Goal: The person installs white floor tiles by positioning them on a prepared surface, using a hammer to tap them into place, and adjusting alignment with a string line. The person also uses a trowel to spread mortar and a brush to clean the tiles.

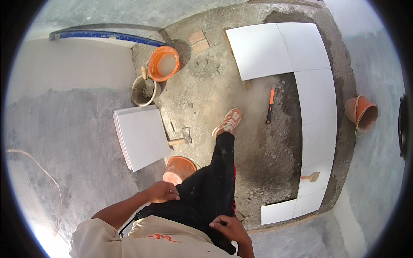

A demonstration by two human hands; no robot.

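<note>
My left hand [161, 192] is closed at my left thigh, its fingers pinching the cloth of my black trousers [202, 185]. Lower right, my right hand [231, 228] also has its fingers drawn together on the trouser cloth at the hip. Just beyond my left hand stands an orange bucket [179, 167], partly hidden by my leg. A hammer [186, 136] with a wooden handle lies beside a stack of white tiles [144, 135]. One of my feet, in a pink and white shoe [229, 121], is on the rough floor.
White tiles [318, 96] lie along the right and far floor, with a brush [311, 176] on one. An orange-handled tool [270, 106] lies inside them. Another bucket [362, 114] stands right. Far left are an orange bucket [164, 63], a mortar bucket [145, 91] and a blue level [107, 37].
</note>
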